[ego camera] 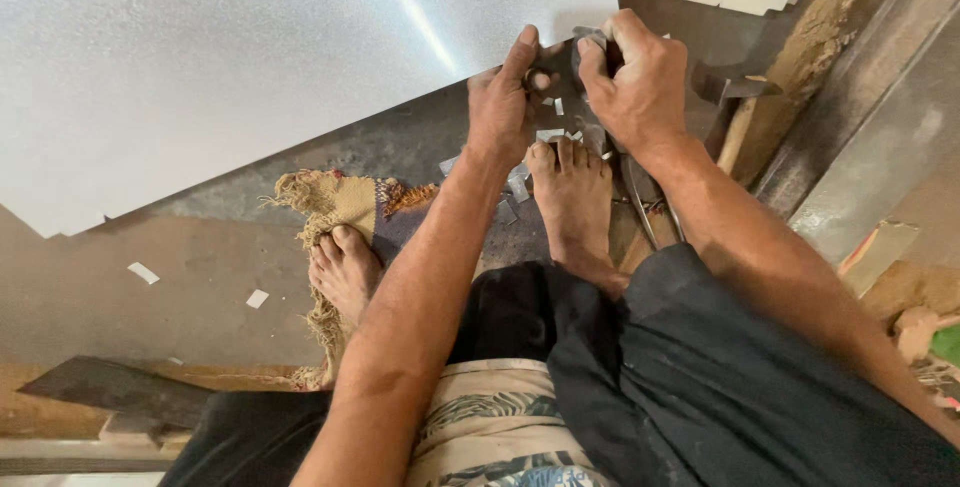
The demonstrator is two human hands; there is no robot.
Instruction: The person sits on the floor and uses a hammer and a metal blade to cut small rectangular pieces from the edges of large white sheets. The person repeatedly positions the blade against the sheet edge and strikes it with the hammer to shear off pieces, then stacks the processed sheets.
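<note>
Sheet metal point(250, 57) fills the upper left of our view: a broad, pale grey panel with a fine speckled finish and one bright streak of glare running across it. Its lower edge runs slantwise down to the left, and its right corner ends just where our hands meet. Our left hand point(505, 97) is closed there, thumb and fingers pinching the sheet's edge at that corner. Our right hand point(640, 82) is wrapped shut around the upper part of a pair of metal snips point(640, 202), whose long thin handles trail down past our wrist. The cutting end is hidden behind our fingers, so we cannot tell how the blades stand. Small pale offcuts point(548, 134) lie on the dark floor point(420, 137) just beneath our hands and by our right foot point(572, 197). Our left foot point(345, 272) rests on a frayed burlap mat point(335, 202). A hammer point(735, 107) lies just beside our right hand.
</note>
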